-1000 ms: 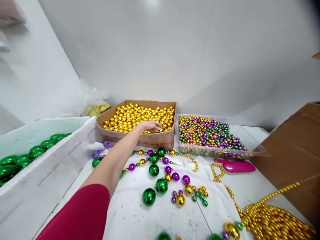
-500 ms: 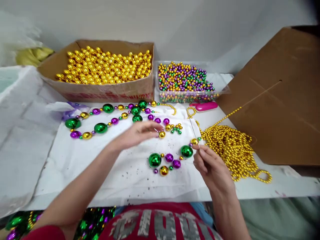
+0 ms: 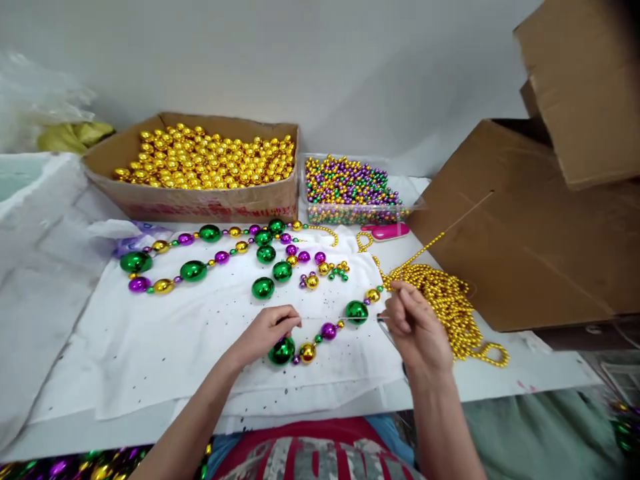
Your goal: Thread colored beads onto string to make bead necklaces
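Right of the white cloth (image 3: 170,340) stands a brown carton (image 3: 493,267), cut off by the view's edge. At the cloth's right edge, the right hand (image 3: 420,327) has curled fingers, and I cannot tell if they pinch anything. Over the cloth's front, the left hand (image 3: 267,332) partly hides the bead strand (image 3: 329,331) lying there and pinches a faint thread (image 3: 323,318), whose right end is hard to see.

Bead tub (image 3: 353,215) R of ball box (image 3: 210,205), cloth (image 3: 165,347) w/ strung beads (image 3: 193,271) in frt
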A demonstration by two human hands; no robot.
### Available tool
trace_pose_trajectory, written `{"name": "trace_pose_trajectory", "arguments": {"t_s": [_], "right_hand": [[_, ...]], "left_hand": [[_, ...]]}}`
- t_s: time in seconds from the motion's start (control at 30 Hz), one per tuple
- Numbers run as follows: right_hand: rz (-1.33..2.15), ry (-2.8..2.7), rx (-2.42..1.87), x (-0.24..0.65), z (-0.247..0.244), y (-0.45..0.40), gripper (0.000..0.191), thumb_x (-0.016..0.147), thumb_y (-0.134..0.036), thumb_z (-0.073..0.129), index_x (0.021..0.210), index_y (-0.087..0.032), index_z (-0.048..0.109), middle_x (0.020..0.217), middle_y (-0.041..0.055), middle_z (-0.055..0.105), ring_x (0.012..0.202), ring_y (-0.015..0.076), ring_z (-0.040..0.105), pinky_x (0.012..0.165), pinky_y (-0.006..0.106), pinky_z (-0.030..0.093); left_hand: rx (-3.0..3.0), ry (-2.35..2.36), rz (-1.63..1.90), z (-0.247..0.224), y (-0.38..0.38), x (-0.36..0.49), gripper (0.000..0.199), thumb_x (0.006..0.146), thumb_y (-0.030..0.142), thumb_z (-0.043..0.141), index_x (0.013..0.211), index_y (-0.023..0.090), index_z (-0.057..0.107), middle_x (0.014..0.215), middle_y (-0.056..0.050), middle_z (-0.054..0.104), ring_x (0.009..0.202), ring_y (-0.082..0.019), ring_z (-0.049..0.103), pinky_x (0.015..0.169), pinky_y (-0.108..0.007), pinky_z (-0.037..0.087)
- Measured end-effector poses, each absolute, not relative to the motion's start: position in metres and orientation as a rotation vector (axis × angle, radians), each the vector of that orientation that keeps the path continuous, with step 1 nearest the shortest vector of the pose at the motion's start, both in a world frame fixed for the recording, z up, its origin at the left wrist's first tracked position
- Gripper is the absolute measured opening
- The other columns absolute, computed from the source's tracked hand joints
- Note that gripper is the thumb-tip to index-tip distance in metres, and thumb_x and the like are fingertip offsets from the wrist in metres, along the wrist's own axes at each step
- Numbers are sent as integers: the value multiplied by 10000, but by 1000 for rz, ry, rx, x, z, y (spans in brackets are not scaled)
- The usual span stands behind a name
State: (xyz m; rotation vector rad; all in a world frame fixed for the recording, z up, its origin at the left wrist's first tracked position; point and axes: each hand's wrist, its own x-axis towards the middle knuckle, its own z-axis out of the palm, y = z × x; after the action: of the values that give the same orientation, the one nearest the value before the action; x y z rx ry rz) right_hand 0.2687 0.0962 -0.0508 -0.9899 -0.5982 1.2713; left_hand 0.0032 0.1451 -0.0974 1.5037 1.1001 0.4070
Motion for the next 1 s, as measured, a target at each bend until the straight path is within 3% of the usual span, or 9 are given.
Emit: {"name": "trace_pose_trajectory", "arguments": {"t_s": [0.33,0.63,0.87,1.0], "right_hand": [[1303,-583,-1090,269,-98,89,201,799,-307,655,930,-155,647,509,-54,443,434,51,271,418,200,178],[1243,-640,-1200,266,-127,85,213,784,-316,661,927,-158,652,519,-46,503,407,48,331,386,192,182],[1103,-676,-1256,262,-139,101,226,732,-350,693,872,-186,624,703,18,661,582,130,586,483,218,420],[1043,-710,-1317,265,-144,110,222,699,-335,721,835,-175,647,744,30,668,667,148,610,528,232,458]], "left_hand": [[1623,1241,376,-110,148,-10,269,841,401,486,735,170,576,614,17,512,583,-133,450,545,-232,325],[1470,1098,337,-130,146,-24,229,801,379,529,786,154,570,637,3,568,592,-134,483,566,-237,350],[1596,1340,462,-142,138,-28,175,781,330,524,713,172,561,647,18,535,617,-140,476,578,-249,351],[1435,1304,602,-151,137,-36,158,766,315,552,731,162,566,675,2,574,637,-138,504,600,-251,373]]}}
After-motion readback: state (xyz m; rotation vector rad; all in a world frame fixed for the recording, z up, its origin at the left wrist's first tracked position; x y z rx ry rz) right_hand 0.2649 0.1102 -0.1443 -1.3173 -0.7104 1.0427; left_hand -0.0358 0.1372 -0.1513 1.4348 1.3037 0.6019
